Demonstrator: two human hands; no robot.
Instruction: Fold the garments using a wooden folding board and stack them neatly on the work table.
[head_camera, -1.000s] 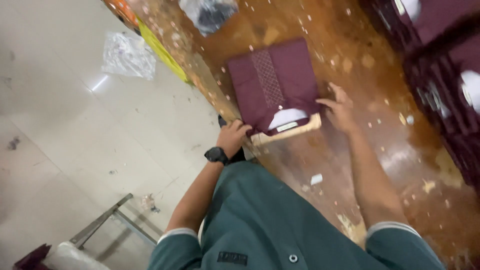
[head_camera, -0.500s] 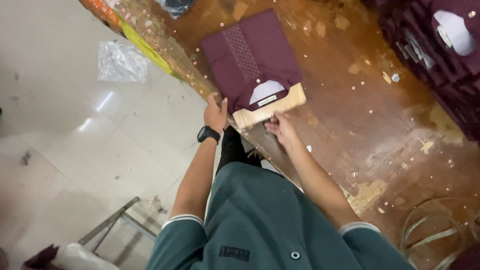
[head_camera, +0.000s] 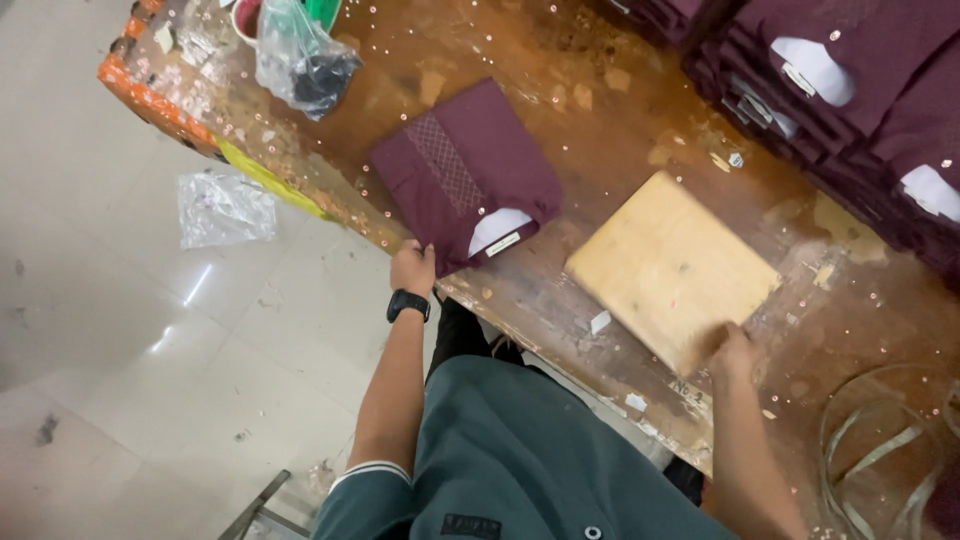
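Head view: my left hand (head_camera: 413, 268) pinches the near corner of the folded maroon shirt (head_camera: 462, 170), lying at the table's (head_camera: 560, 60) left edge. My right hand (head_camera: 733, 350) grips the near corner of the wooden folding board (head_camera: 670, 265), flat on the table just right of the shirt.

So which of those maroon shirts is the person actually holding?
The single folded shirt lying alone near the table edge, with the left hand gripping its corner. The other maroon shirts sit stacked at the far right, untouched.
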